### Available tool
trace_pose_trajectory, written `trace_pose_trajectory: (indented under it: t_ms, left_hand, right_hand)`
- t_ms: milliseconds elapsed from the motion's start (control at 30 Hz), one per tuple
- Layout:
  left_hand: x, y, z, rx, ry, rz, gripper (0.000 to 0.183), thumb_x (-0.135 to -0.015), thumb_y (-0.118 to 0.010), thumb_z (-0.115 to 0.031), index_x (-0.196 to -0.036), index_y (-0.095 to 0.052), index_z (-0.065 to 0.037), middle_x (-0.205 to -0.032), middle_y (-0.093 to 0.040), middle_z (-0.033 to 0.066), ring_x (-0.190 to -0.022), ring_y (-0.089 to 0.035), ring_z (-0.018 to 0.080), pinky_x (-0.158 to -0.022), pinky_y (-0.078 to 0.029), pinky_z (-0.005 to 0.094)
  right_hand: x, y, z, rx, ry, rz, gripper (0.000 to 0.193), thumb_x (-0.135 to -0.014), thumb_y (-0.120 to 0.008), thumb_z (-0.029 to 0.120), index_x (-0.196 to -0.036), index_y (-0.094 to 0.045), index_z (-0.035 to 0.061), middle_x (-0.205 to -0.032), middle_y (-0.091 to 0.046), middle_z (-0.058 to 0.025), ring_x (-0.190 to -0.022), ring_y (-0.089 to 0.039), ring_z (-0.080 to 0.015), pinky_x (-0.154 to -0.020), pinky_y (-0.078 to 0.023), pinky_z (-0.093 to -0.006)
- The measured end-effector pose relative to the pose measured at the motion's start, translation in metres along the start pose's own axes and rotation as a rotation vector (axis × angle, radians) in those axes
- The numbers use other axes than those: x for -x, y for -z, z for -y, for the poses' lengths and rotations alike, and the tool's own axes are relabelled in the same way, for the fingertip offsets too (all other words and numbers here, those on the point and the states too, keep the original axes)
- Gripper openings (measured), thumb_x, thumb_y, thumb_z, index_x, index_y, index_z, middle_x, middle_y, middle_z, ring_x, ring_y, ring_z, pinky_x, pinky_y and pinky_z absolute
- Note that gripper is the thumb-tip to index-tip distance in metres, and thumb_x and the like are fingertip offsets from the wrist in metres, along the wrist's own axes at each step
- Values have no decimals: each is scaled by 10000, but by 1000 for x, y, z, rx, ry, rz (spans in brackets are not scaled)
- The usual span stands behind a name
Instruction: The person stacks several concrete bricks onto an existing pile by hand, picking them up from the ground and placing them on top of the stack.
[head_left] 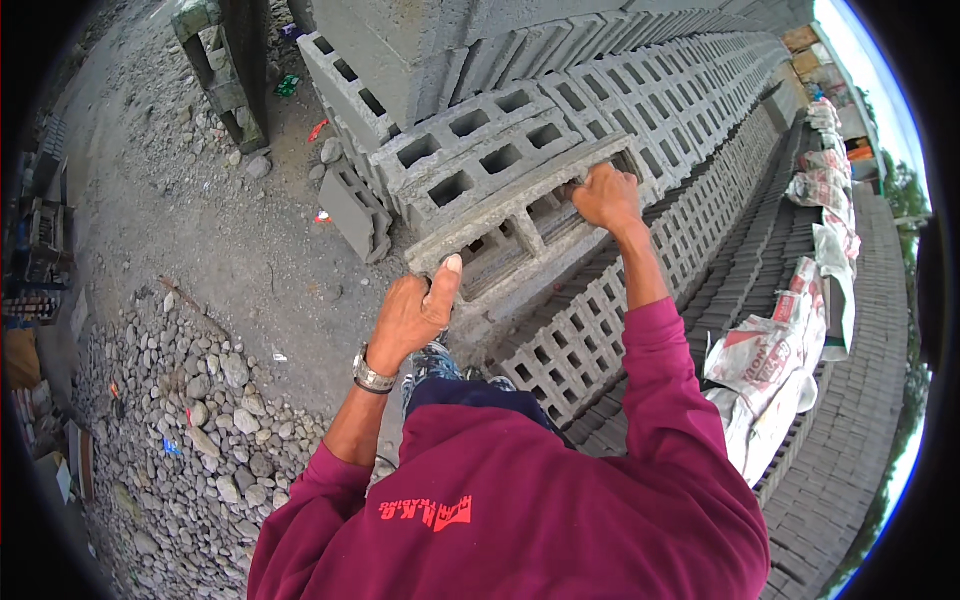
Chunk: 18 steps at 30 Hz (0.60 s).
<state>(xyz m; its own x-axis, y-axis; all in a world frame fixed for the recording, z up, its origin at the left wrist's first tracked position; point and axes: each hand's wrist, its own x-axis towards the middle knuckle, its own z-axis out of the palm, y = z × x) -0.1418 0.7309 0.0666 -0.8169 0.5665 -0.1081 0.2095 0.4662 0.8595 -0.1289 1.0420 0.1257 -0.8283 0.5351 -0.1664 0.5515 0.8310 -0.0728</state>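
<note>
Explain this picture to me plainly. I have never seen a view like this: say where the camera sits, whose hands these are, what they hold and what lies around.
The camera sits on a person's head and looks down, so the maroon sweatshirt at the bottom is the wearer's own. The wide lens bends straight edges near the rim.

Both hands grip one grey hollow concrete block, held tilted over the stack. The left hand, with a metal wristwatch, clasps its near end, thumb up. The right hand grips its far end.

Behind and to the right run long rows of stacked hollow blocks. Further right lie white sacks on stacked bricks. On the left is bare ground with a heap of river stones.
</note>
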Motion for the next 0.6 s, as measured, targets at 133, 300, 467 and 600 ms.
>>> trace_pose_trajectory:
  t_ms: [133,300,467,600]
  left_hand:
    - [-15,17,6,-56,72,3,822,-976,-415,-604,-541,-497,89,-479,-434,282,-467,-471,439,-518,-388,510]
    - [-24,23,16,21,305,165,884,-941,-360,-702,-506,-602,29,-439,-552,147,-509,-612,347,-632,-509,433]
    - [-19,20,34,-22,415,166,875,-883,-390,-776,-615,-696,-1,-483,-611,104,-580,-670,299,-702,-531,400]
    - [-14,40,14,-318,347,-165,706,-847,-592,-677,-807,-719,16,-663,-682,177,-684,-690,337,-715,-534,428]
  right_hand:
    - [-20,-1,17,26,-5,48,362,-791,-586,243,-998,-706,-28,-1049,-701,-259,-1049,-665,-384,-1035,-363,-481]
    - [-34,-18,28,55,2,101,397,-812,-626,338,-987,-715,-8,-1032,-716,-226,-1068,-660,-374,-1032,-355,-522]
    - [-34,3,21,18,82,254,535,-777,-710,494,-955,-731,-11,-945,-724,-216,-1012,-671,-382,-1021,-361,-556]
    - [-23,20,-8,-214,188,80,486,-751,-778,396,-1000,-736,-20,-914,-730,-208,-974,-682,-397,-1032,-389,-541]
